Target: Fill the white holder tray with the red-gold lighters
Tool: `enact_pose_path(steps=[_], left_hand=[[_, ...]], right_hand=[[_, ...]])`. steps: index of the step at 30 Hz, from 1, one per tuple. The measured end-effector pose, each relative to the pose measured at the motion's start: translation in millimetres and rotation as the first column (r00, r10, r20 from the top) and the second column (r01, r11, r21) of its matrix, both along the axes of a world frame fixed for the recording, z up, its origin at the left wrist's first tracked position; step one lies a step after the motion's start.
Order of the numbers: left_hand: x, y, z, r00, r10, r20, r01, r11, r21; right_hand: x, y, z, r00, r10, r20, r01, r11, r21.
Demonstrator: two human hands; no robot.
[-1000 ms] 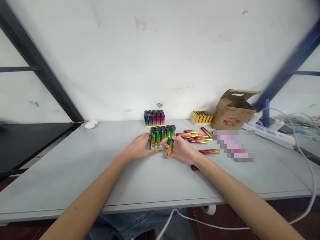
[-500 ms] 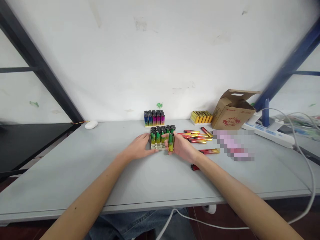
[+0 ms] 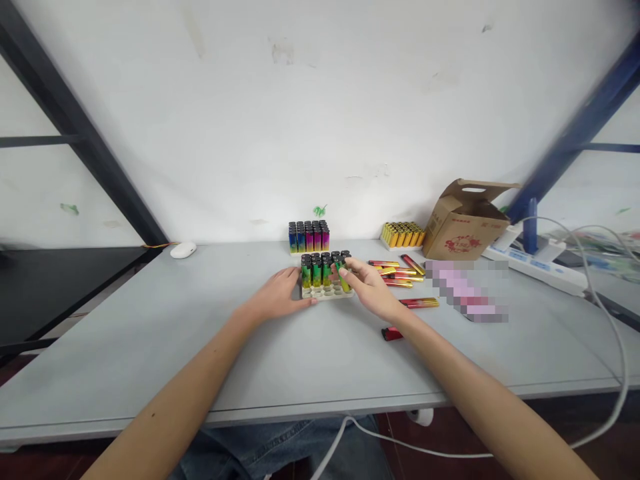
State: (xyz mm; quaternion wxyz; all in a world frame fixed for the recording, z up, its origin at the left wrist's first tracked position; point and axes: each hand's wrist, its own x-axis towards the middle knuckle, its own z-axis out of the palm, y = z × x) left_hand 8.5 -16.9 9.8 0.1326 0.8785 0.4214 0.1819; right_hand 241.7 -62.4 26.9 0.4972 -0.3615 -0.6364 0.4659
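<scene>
A white slotted tray [image 3: 327,293] on the grey table [image 3: 150,333] holds several upright green-and-yellow lighters [image 3: 320,269]. My left hand [image 3: 277,297] rests against the tray's left side, fingers curled on its edge. My right hand [image 3: 369,288] pinches one green-yellow lighter [image 3: 343,277] at the tray's right front corner, tilted over the slots.
Loose red-and-gold lighters [image 3: 397,275] lie to the right of the tray, one red lighter [image 3: 391,333] near my right forearm. Behind stand a tray of blue-purple lighters [image 3: 309,237], a yellow lighter tray [image 3: 403,235], a cardboard box [image 3: 465,223], a white mouse [image 3: 183,250] and a power strip [image 3: 537,267].
My right hand has carried the lighter from in front of the tray up onto its right front corner. My left hand has stayed on the tray.
</scene>
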Motion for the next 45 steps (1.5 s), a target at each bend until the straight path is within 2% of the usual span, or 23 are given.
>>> enact_pose_path(steps=[3,6,11,14,18,24,30,34,36,39,41,43,44,45], left_hand=[[0.0,0.3,-0.4,1.000,-0.004,0.006,0.004,1.000,0.006],[1.3,-1.7,2.3,1.000,0.011,-0.007,-0.011,1.000,0.006],[2.7,-3.7,5.1,0.999,0.018,-0.040,-0.018,1.000,0.002],[2.0,-2.0,3.1,0.999,0.017,-0.039,-0.017,1.000,0.009],[2.1,-0.6,1.7,0.998,0.020,-0.054,-0.020,1.000,0.007],[1.7,-1.0,1.8,0.998,0.020,-0.051,-0.020,1.000,-0.001],[0.9,-0.8,1.0,0.999,0.030,-0.024,-0.031,0.999,-0.013],[1.5,-1.0,1.2,1.000,0.019,-0.013,-0.019,1.000,-0.009],[1.4,-0.8,1.0,1.000,0.019,-0.015,-0.020,1.000,-0.013],[1.0,-0.7,1.1,0.999,0.032,-0.013,-0.032,0.999,-0.026],[0.8,-1.2,2.2,0.999,0.043,0.001,-0.043,0.998,-0.036],[0.8,-2.0,3.8,0.999,0.053,0.012,-0.053,0.997,-0.051],[0.9,-2.3,4.6,0.998,0.057,0.013,-0.056,0.997,-0.059],[1.0,-2.6,5.3,0.998,0.058,0.010,-0.057,0.996,-0.065]], right_hand=[[1.1,0.7,1.2,0.996,-0.086,0.026,0.084,0.992,0.098],[3.2,4.5,-1.1,0.993,-0.116,0.037,0.108,0.979,0.172],[7.0,12.4,-9.3,0.971,-0.237,0.036,0.230,0.965,0.129],[8.2,14.7,-13.8,0.946,-0.312,0.088,0.293,0.939,0.178],[10.2,16.4,-19.2,0.911,-0.362,0.199,0.294,0.907,0.303],[12.8,19.0,-20.6,0.882,-0.360,0.304,0.250,0.904,0.346],[16.9,17.5,-18.8,0.775,-0.509,0.374,0.236,0.782,0.576],[15.0,15.7,-20.6,0.634,-0.635,0.440,0.188,0.679,0.709],[11.6,14.2,-20.3,0.574,-0.670,0.472,0.145,0.650,0.746],[12.2,14.9,-16.7,0.564,-0.659,0.499,0.111,0.658,0.744],[21.6,19.3,-13.0,0.584,-0.661,0.470,0.159,0.662,0.733],[38.3,25.9,-9.7,0.585,-0.691,0.425,0.265,0.658,0.705],[48.0,29.3,-8.7,0.568,-0.697,0.437,0.302,0.671,0.677],[57.4,32.0,-8.1,0.541,-0.680,0.495,0.311,0.708,0.634]])
